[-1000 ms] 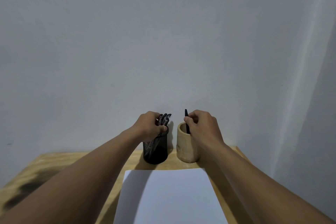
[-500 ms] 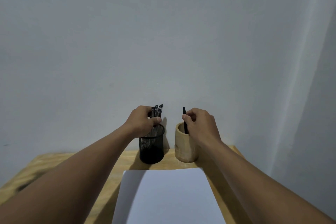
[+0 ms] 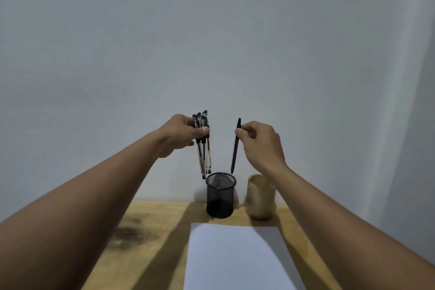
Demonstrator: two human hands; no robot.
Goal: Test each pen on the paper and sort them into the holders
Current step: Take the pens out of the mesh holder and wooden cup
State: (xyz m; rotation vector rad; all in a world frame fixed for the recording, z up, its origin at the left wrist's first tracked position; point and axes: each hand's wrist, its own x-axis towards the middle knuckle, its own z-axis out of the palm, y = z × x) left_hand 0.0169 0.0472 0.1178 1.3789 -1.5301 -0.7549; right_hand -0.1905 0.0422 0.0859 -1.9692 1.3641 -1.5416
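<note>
Both my hands have come up since a second ago: then they sat at the rims of the cups, now the pens hang clear above them. My left hand (image 3: pixel 186 132) grips a bundle (image 3: pixel 203 158) of several pens near their caps, thumb pressed across the front, barrels hanging down just left of the mesh cup (image 3: pixel 220 198). My right hand (image 3: pixel 259 141) pinches one black pen (image 3: pixel 235 148) high on its barrel between thumb and forefinger; its tip hangs just over the far rim of the mesh cup, not the wood cup (image 3: pixel 260 198) it stands beside. Both cups look empty from here, though I cannot see to the bottom of the wood one.

The bundle worries me most. I hold it by the top only, so one inner pen may slide out and drop onto the table (image 3: pixel 153 242) or into a cup untested. The single pen, pinched so high, can swing and clip the mesh rim as I bring it down to the paper (image 3: pixel 235 256). My forearms pass close over both cups; a low sweep could tip one.
</note>
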